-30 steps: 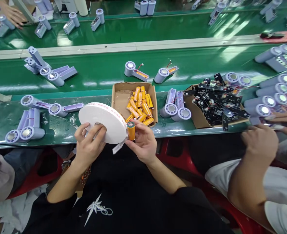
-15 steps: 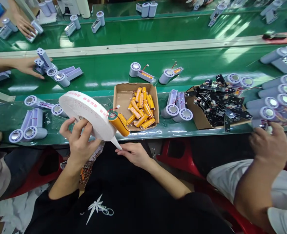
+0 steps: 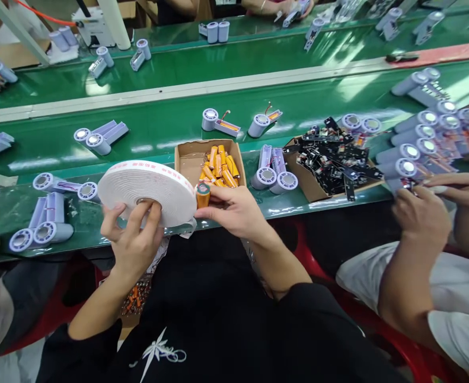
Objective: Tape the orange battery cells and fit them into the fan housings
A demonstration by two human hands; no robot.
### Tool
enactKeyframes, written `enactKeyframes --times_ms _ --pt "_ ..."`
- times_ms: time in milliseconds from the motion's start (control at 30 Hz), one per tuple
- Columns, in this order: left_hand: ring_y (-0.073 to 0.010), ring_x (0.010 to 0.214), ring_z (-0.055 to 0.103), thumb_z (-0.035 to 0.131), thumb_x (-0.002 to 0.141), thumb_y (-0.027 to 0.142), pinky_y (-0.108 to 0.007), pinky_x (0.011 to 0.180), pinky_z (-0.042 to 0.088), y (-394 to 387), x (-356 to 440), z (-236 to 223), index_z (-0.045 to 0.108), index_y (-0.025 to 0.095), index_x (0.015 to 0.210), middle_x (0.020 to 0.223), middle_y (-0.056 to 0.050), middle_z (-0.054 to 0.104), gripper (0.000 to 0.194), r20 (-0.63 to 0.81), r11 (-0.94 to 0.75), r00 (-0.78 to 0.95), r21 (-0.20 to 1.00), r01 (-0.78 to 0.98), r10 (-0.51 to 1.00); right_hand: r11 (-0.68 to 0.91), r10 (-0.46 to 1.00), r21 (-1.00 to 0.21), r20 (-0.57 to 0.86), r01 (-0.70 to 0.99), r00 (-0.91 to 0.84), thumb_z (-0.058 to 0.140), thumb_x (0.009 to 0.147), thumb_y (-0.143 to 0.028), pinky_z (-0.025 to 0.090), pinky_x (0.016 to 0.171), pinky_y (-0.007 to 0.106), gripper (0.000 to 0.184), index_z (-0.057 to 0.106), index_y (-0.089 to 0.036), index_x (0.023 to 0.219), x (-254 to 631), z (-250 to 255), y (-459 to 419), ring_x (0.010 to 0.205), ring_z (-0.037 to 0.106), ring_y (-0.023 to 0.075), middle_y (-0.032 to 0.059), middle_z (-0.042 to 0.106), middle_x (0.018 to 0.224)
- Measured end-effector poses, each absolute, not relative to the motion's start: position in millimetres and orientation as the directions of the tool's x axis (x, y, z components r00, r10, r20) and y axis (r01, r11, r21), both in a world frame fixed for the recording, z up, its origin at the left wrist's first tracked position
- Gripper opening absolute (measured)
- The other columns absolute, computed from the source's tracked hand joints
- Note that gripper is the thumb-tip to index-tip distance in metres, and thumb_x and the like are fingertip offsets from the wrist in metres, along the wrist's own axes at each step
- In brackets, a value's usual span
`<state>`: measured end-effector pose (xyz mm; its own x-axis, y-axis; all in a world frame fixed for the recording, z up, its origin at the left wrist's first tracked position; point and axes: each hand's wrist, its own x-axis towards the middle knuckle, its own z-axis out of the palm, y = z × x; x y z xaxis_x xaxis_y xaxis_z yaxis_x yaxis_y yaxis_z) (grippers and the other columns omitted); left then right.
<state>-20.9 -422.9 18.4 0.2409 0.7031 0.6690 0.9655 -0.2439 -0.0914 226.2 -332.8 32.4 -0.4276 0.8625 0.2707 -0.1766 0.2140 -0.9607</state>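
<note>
My left hand (image 3: 134, 229) grips a large white roll of double-sided tape (image 3: 170, 197), with fingers hooked into its centre hole. Red print runs along the roll's outer edge, and a loose strip of tape (image 3: 189, 227) hangs below its right side. Between the thumb and fingers of my right hand (image 3: 234, 210) is an orange battery cell (image 3: 203, 198) with a green end, held against the roll's right edge. Just beyond, a cardboard box (image 3: 182, 159) contains several more orange battery cells (image 3: 220, 165).
Lilac fan-like housings (image 3: 94, 141) lie on the green conveyor (image 3: 150, 127) and along the near ledge. Right of my box stands another cardboard box (image 3: 312, 186) heaped with black circuit strips (image 3: 334, 154). A co-worker's hands (image 3: 421, 213) work at the far right.
My right hand has left the tape's loose end and now holds the battery cell at the roll's edge. The roll has tipped flatter. A co-worker's hand at left has gone, with some housings.
</note>
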Motion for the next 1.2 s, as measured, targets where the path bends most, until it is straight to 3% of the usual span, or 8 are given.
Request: enactKeyframes --times_ms 133,233,500,733,833,967,1100,1200 --pt "-0.0411 0.125 0.051 0.082 0.089 0.028 -0.073 0.11 0.04 -429 2 8 0.066 0.032 0.144 0.128 -0.016 0.073 0.058 0.663 -0.109 0.06 0.033 0.994 0.747 0.157 0.983 -0.844 0.184 -0.513 -0.002 0.084 0.092 -0.068 0.074 0.095 0.045 0.055 0.075 -0.025 0.126 176 -7 -360 0.103 0.086 0.0272 0.0106 0.087 0.118" --pt "-0.0409 0.12 0.053 0.084 0.09 0.042 -0.07 0.106 0.04 -429 14 -6 0.064 0.024 0.14 0.126 -0.02 0.071 0.057 0.642 -0.059 -0.042 0.135 0.989 0.765 0.178 0.981 -0.811 0.101 -0.558 0.166 0.077 0.095 -0.072 0.072 0.1 0.051 0.06 0.068 -0.025 0.13 142 -31 -381 0.107 0.087 0.0295 0.015 0.086 0.122" --pt "-0.0397 0.116 0.051 0.086 0.089 0.05 -0.06 0.103 0.039 -446 6 -16 0.066 0.023 0.128 0.12 -0.019 0.07 0.052 0.569 -0.05 -0.048 0.155 0.987 0.821 0.191 0.979 -0.859 0.133 -0.474 0.153 0.091 0.084 -0.066 0.073 0.097 0.048 0.054 0.069 -0.025 0.112 168 -27 -356 0.106 0.086 0.0302 0.0103 0.088 0.108" --pt "-0.0418 0.13 0.055 0.092 0.08 0.051 -0.058 0.107 0.047 -436 -91 -22 0.072 0.028 0.139 0.141 -0.018 0.072 0.067 0.076 -0.132 0.119 0.193 0.972 0.99 0.32 0.944 -0.876 0.263 -0.361 0.199 0.093 0.088 -0.055 0.072 0.1 0.049 0.063 0.059 -0.032 0.136 267 -22 -291 0.111 0.086 0.028 0.0057 0.085 0.117" --pt "-0.0366 0.128 0.061 0.073 0.096 0.056 -0.054 0.112 0.049 -368 -116 -13 0.077 0.027 0.133 0.136 -0.015 0.075 0.048 0.088 -0.139 0.119 0.288 0.948 0.989 0.317 0.947 -0.894 0.28 -0.316 0.158 0.095 0.086 -0.051 0.075 0.086 0.044 0.069 0.053 -0.033 0.137 267 -35 -287 0.1 0.088 0.0276 0.0052 0.086 0.113" --pt "-0.041 0.142 0.05 0.047 0.109 0.048 -0.056 0.115 0.041 -247 -137 4 0.072 0.016 0.14 0.155 -0.021 0.064 0.051 0.189 0.095 -0.122 0.145 0.985 0.974 0.331 0.943 -0.903 0.305 -0.272 0.136 0.091 0.091 -0.048 0.076 0.08 0.046 0.061 0.049 -0.034 0.132 259 -43 -290 0.094 0.089 0.0294 0.0046 0.087 0.107" --pt "-0.0454 0.15 0.033 0.05 0.107 0.04 -0.062 0.121 0.024 -173 -160 5 0.068 0.011 0.143 0.163 -0.024 0.054 0.05 0.099 0.08 -0.074 -0.062 0.995 0.992 0.294 0.956 -0.913 0.281 -0.284 0.087 0.092 0.09 -0.046 0.075 0.083 0.048 0.061 0.046 -0.033 0.128 263 -46 -295 0.087 0.089 0.0317 0.0037 0.088 0.094" --pt "-0.0457 0.14 0.04 0.057 0.101 0.039 -0.061 0.115 0.03 -152 -165 3 0.074 0.009 0.129 0.147 -0.028 0.061 0.045 0.022 0.01 -0.008 -0.096 0.995 1.0 0.272 0.961 -0.913 0.276 -0.304 0.03 0.091 0.092 -0.044 0.075 0.082 0.045 0.061 0.045 -0.033 0.13 270 -48 -297 0.085 0.089 0.0304 0.0044 0.089 0.094"
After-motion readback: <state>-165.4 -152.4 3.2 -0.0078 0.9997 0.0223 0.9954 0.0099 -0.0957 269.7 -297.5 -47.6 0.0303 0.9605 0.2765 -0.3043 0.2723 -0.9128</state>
